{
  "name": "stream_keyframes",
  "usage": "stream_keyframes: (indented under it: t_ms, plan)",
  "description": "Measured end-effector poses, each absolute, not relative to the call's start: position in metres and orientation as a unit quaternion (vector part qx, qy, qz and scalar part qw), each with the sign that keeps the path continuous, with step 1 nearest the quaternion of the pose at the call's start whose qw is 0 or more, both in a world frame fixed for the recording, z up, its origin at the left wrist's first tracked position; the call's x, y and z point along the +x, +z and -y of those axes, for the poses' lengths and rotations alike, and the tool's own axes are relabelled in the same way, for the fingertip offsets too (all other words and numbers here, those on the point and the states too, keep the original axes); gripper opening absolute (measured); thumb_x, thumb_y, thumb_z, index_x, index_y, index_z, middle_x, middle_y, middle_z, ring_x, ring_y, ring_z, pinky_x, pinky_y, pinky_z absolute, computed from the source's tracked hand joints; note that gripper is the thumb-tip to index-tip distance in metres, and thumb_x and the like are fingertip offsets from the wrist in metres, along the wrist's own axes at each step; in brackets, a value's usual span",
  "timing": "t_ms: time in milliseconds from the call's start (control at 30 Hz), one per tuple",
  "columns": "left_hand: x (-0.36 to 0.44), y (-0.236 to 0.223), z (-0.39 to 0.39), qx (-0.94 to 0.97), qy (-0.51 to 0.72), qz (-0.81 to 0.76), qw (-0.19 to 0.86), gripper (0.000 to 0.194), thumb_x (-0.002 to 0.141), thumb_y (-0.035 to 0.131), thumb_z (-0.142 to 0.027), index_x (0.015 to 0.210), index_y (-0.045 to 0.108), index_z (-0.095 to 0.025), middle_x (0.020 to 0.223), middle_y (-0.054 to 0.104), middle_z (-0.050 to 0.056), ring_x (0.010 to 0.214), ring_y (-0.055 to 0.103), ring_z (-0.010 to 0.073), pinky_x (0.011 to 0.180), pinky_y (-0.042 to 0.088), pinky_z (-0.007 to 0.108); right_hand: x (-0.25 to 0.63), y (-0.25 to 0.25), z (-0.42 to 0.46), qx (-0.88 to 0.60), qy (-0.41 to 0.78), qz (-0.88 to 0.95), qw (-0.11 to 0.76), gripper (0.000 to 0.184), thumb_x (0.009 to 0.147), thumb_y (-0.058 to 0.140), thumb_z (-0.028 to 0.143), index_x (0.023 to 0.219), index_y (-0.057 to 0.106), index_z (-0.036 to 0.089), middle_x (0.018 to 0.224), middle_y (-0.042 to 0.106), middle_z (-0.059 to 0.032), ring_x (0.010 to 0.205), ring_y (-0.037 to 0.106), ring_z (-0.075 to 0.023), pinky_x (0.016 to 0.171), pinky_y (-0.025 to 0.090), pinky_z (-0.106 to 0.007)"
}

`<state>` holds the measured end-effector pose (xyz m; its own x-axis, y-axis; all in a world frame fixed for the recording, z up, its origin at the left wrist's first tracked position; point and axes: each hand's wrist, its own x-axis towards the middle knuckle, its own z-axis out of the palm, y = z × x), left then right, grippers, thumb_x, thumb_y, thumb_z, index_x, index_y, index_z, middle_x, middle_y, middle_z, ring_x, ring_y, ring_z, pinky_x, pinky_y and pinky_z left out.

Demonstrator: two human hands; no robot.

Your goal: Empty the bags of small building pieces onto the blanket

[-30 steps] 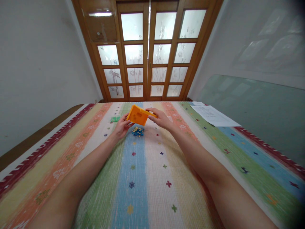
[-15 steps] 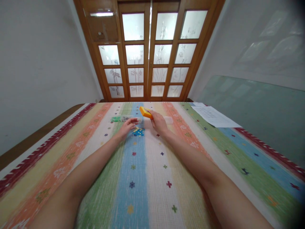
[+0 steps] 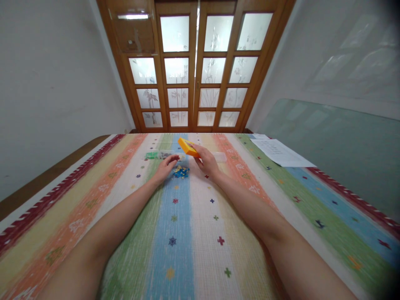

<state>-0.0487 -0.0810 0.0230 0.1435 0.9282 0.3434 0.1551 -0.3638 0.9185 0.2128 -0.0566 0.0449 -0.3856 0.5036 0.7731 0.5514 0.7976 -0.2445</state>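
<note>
My right hand grips a yellow-orange box, held tilted above the cloth with its far end raised to the left. Nothing shows between the loosely curved, partly spread fingers of my left hand, which is beside a clear plastic case; whether they touch is unclear. Green pieces fill the left end of this case, with dark ones further along. Just right of my left hand, below the yellow-orange box, lies a pile of tiny blue and yellow pieces.
A pale clear lid or tray lies partly behind my right hand. Printed paper sheets rest at the table's right side. A striped cloth covers the table, with wooden glass doors beyond it.
My right hand has shifted the yellow-orange box slightly left, over the pile. The fingers of my left hand have drawn in a little and curl more.
</note>
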Motion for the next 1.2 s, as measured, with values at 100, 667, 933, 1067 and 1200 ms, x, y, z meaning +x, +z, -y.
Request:
stream_keyframes:
  t_ms: [100, 667, 933, 1067, 1200]
  plan:
    - [-0.047, 0.025, 0.082, 0.595, 0.538, -0.374, 0.465, 0.05, 0.095, 0.064, -0.05, 0.135, 0.068, -0.021, 0.142, 0.067, 0.014, 0.129, 0.065, 0.0307, 0.109, 0.054, 0.047, 0.203, 0.048, 0.068, -0.277, -0.055, 0.871, 0.402, 0.054, 0.102, 0.055, 0.018, 0.155, 0.052, 0.027, 0.156, 0.059, -0.0107, 0.146, 0.054, -0.0268, 0.122, 0.046, -0.052]
    - [-0.07, 0.01, 0.068, 0.746, 0.416, -0.497, 0.153, 0.03, 0.092, 0.059, -0.028, 0.115, 0.077, -0.02, 0.126, 0.074, 0.011, 0.123, 0.064, 0.0295, 0.117, 0.044, 0.05, 0.224, 0.048, 0.051, -0.458, -0.04, 0.781, 0.422, 0.043, 0.103, 0.052, 0.02, 0.145, 0.062, 0.022, 0.142, 0.069, -0.013, 0.13, 0.064, -0.0297, 0.111, 0.052, -0.047]
    - [-0.068, 0.001, 0.07, 0.807, 0.333, -0.477, 0.099, 0.047, 0.094, 0.061, -0.03, 0.14, 0.067, -0.022, 0.155, 0.058, 0.013, 0.153, 0.038, 0.0334, 0.13, 0.021, 0.057, 0.22, 0.039, 0.031, -0.511, -0.079, 0.808, 0.282, 0.042, 0.1, 0.052, 0.013, 0.139, 0.069, 0.019, 0.136, 0.071, -0.017, 0.126, 0.062, -0.0299, 0.113, 0.045, -0.045]
    - [-0.069, -0.001, 0.07, 0.813, 0.331, -0.469, 0.097, 0.048, 0.096, 0.059, -0.032, 0.142, 0.066, -0.022, 0.155, 0.058, 0.014, 0.152, 0.039, 0.0332, 0.13, 0.021, 0.057, 0.218, 0.03, 0.021, -0.51, -0.083, 0.825, 0.229, 0.042, 0.102, 0.053, 0.014, 0.141, 0.067, 0.017, 0.137, 0.07, -0.0186, 0.127, 0.062, -0.0287, 0.114, 0.043, -0.042]
    - [-0.069, -0.003, 0.068, 0.82, 0.336, -0.455, 0.084, 0.046, 0.099, 0.055, -0.03, 0.142, 0.066, -0.019, 0.153, 0.059, 0.015, 0.148, 0.044, 0.0316, 0.131, 0.022, 0.054, 0.22, 0.026, 0.022, -0.502, -0.081, 0.834, 0.213, 0.046, 0.103, 0.053, 0.017, 0.148, 0.063, 0.017, 0.141, 0.068, -0.0182, 0.131, 0.061, -0.0285, 0.116, 0.042, -0.042]
